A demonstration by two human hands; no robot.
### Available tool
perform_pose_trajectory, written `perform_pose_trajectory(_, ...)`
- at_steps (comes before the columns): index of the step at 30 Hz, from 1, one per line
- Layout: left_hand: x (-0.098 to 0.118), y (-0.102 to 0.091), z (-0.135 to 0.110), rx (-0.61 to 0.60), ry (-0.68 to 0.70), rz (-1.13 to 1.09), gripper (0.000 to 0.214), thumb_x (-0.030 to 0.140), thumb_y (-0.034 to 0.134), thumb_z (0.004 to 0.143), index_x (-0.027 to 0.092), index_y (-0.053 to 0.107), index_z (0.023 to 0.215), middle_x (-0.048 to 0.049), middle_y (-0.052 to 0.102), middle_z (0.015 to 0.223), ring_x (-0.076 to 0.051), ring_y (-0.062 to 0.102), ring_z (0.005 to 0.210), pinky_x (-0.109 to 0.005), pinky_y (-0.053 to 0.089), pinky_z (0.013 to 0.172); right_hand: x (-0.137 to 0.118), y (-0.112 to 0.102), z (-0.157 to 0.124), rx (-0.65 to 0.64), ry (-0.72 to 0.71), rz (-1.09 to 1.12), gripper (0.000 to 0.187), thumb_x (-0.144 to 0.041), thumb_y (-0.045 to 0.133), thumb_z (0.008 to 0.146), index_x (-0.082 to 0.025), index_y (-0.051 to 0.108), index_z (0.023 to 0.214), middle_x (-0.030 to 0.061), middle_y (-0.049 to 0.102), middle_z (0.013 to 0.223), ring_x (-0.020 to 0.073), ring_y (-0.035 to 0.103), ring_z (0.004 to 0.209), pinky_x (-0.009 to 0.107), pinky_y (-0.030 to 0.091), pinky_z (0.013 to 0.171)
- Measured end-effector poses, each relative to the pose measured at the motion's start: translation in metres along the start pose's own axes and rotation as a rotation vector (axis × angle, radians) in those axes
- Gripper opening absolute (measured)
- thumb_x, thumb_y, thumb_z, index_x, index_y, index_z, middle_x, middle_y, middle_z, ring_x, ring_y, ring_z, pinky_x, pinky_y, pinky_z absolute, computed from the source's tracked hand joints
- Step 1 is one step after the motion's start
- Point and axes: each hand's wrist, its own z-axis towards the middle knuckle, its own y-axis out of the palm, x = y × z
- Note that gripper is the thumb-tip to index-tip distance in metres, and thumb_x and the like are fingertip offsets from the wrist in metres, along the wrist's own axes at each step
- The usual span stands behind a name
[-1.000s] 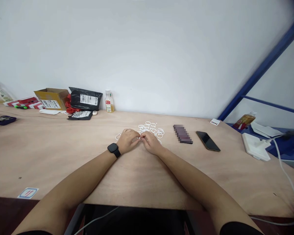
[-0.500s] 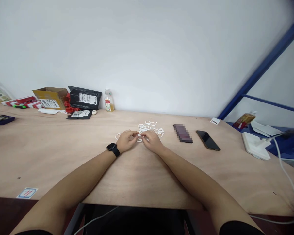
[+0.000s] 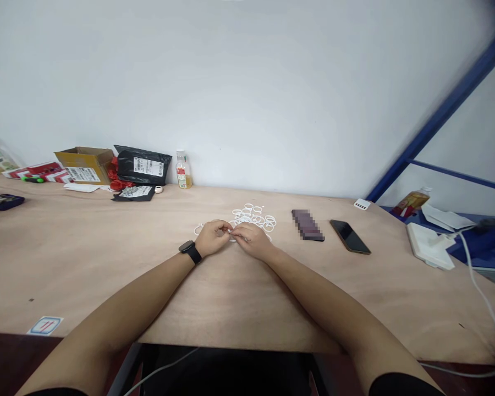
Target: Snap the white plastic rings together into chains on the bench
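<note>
My left hand (image 3: pixel 213 237), with a black watch (image 3: pixel 191 251) on its wrist, pinches a small white plastic ring between thumb and fingertips. My right hand (image 3: pixel 253 240) meets it fingertip to fingertip, pinching at the same ring. The fingers cover most of that ring, so its shape is only partly seen. Just beyond and beside my hands lies a loose cluster of thin white rings (image 3: pixel 257 219), several of them overlapping. One more white ring (image 3: pixel 196 229) lies left of my left hand, partly hidden by it.
On the wooden table (image 3: pixel 231 308), two phones (image 3: pixel 350 236) lie to the right. A white power strip (image 3: pixel 431 247) with a cable sits farther right. Against the wall at back left are a cardboard box (image 3: pixel 84 165), black parcel bags (image 3: pixel 144 165) and a bottle (image 3: pixel 183 170).
My right hand has shifted slightly left and its fingers have curled closer over my left fingertips. The white piece between them is now more hidden. My left hand has barely moved.
</note>
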Motion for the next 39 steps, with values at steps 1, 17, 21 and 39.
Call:
perform_pose_trajectory(1, 0.0, -0.001, 0.001, 0.015, 0.003, 0.027, 0.016, 0.015, 0.056, 0.072, 0.018, 0.069, 0.081, -0.0022, 0.071, 0.081, -0.016, 0.064, 0.077, -0.028, 0.05, 0.075, 0.0, 0.001, 0.0, -0.015, 0.002, -0.008, 0.019, -0.021, 0.05, 0.092, -0.024, 0.065, 0.104, 0.0061, 0.069, 0.101, 0.0205, 0.062, 0.095, 0.038, 0.048, 0.084)
perform_pose_trajectory(17, -0.003, -0.002, 0.001, -0.081, 0.086, 0.097, 0.028, 0.01, 0.039, 0.079, 0.018, 0.066, 0.084, -0.0043, 0.068, 0.084, -0.018, 0.06, 0.082, -0.032, 0.047, 0.08, -0.003, 0.002, -0.001, -0.099, 0.024, -0.092, 0.016, -0.034, 0.058, 0.091, -0.02, 0.065, 0.089, 0.0046, 0.068, 0.084, 0.0194, 0.058, 0.083, 0.034, 0.04, 0.08)
perform_pose_trajectory(21, 0.003, -0.002, 0.0, -0.106, 0.108, -0.003, 0.029, 0.013, 0.042, 0.081, 0.018, 0.069, 0.09, -0.0052, 0.07, 0.087, -0.018, 0.061, 0.085, -0.032, 0.047, 0.082, -0.002, 0.002, -0.001, -0.033, 0.054, -0.12, 0.015, -0.027, 0.055, 0.091, -0.019, 0.064, 0.081, 0.0036, 0.065, 0.076, 0.0178, 0.056, 0.077, 0.032, 0.039, 0.077)
perform_pose_trajectory(39, 0.0, 0.0, -0.001, -0.05, 0.071, 0.046, 0.02, 0.016, 0.057, 0.075, 0.018, 0.075, 0.085, -0.0038, 0.073, 0.08, -0.016, 0.065, 0.073, -0.028, 0.05, 0.073, 0.003, 0.001, -0.003, -0.015, 0.06, -0.108, 0.022, -0.034, 0.053, 0.094, -0.02, 0.066, 0.082, 0.0036, 0.064, 0.074, 0.0176, 0.055, 0.076, 0.033, 0.038, 0.078)
